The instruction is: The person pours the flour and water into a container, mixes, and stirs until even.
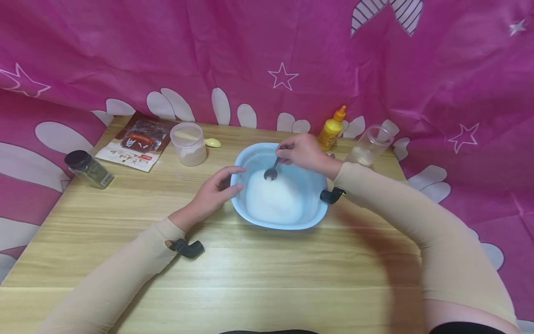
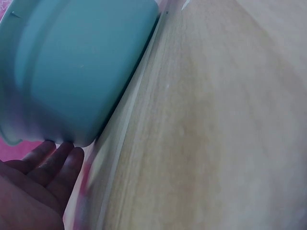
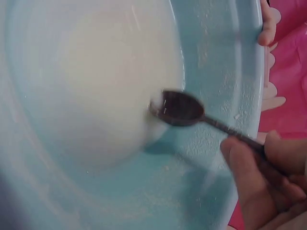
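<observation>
A light-blue plastic basin (image 1: 283, 226) stands on the wooden table, with cloudy white liquid (image 1: 273, 199) inside. My right hand (image 1: 302, 150) pinches the handle of a metal spoon (image 1: 270, 174) over the basin. In the right wrist view, the spoon (image 3: 180, 108) looks dark and blurred, its bowl just over or touching the liquid; I cannot tell which. My left hand (image 1: 214, 192) rests at the basin's left rim, thumb and forefinger apart. In the left wrist view, the left hand's (image 2: 41, 184) fairly straight fingers touch the basin's outer wall (image 2: 81, 72).
At the back left are a dark-lidded jar (image 1: 89, 169), a brown-and-white packet (image 1: 137, 141), a clear tub of white powder (image 1: 189, 146) and a yellow scoop (image 1: 212, 143). Behind the basin to the right stand a yellow squeeze bottle (image 1: 331, 130) and a clear cup (image 1: 369, 146). A pink curtain (image 1: 250, 55) hangs behind.
</observation>
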A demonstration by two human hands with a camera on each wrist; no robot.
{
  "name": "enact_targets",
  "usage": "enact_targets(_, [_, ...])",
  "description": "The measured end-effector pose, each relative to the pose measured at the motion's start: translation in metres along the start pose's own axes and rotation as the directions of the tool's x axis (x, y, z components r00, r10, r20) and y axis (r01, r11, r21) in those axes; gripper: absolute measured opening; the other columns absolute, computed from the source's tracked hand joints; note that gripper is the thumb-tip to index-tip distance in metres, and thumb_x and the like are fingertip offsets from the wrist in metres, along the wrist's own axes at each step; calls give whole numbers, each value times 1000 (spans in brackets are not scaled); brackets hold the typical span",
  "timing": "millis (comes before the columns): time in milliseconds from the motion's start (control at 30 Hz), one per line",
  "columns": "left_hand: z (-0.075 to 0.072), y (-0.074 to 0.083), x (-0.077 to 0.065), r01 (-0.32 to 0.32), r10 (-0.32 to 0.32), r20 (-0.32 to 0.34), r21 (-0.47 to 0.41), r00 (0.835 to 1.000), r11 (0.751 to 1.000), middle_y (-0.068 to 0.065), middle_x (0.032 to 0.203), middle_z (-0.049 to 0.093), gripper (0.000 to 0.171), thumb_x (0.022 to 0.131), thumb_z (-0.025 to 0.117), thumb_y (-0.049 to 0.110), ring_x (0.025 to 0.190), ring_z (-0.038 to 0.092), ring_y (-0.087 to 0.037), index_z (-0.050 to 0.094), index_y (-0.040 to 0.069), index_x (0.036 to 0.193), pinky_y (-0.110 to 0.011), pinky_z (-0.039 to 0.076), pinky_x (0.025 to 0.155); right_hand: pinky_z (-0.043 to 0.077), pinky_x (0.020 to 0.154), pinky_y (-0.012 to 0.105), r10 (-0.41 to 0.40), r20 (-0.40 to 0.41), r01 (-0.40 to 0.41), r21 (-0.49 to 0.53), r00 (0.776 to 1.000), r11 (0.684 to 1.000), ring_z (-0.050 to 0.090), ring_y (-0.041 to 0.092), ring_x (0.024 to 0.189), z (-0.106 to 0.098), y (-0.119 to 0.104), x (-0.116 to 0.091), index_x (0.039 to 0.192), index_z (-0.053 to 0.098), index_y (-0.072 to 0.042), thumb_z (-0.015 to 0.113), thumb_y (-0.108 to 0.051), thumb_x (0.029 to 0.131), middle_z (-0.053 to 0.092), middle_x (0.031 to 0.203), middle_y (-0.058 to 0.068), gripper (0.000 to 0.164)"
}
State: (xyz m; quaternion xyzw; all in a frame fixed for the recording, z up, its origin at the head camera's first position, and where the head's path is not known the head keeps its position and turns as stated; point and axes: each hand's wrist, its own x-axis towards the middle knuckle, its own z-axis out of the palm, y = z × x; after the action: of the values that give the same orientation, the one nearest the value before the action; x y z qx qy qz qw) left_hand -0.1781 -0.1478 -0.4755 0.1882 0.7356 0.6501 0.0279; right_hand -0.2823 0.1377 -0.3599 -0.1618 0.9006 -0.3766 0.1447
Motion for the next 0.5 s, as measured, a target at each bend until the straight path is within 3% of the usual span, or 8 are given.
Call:
enact_targets(100, [-1, 0, 0, 2, -2, -2, 9, 1000, 1000, -10, 160, 58, 45, 108, 73, 13, 144, 60, -34, 63, 10, 152, -30, 56, 111, 68, 82, 31, -7, -57, 3, -71, 998, 998, 83, 21, 89, -3, 1, -1, 114, 86, -6, 81, -19, 105, 83, 97, 7, 16])
enact_targets(200, [-1, 1, -1, 5, -5, -3, 18, 1000, 1000, -8, 161, 58, 45, 108, 73, 14, 145, 59, -32, 64, 12, 153, -32, 54, 114, 67, 83, 32, -16, -54, 12, -80, 998, 997, 83, 19, 89, -2, 0, -1, 115, 86, -7, 81, -19, 105, 83, 98, 6, 17])
enact_targets(367, [0, 1, -1, 6, -6, 0, 17, 1000, 1000, -9, 160, 58, 46, 108, 73, 13, 146, 58, -32, 63, 11, 153, -32, 53, 115, 68, 86, 31, -23, 47, 22, 34, 999, 999, 83, 28, 100, 7, -5, -1, 118, 84, -3, 81, -17, 105, 84, 103, 9, 20])
enact_targets(500, [1, 1, 0, -4, 4, 0, -2, 1000, 1000, -13, 158, 59, 46, 108, 73, 11, 142, 61, -35, 63, 8, 153, -30, 58, 109, 68, 89, 35, -53, 169, 37, 96, 984, 995, 81, 35, 105, 15, -10, -7, 119, 84, -2, 82, -16, 104, 84, 103, 7, 20])
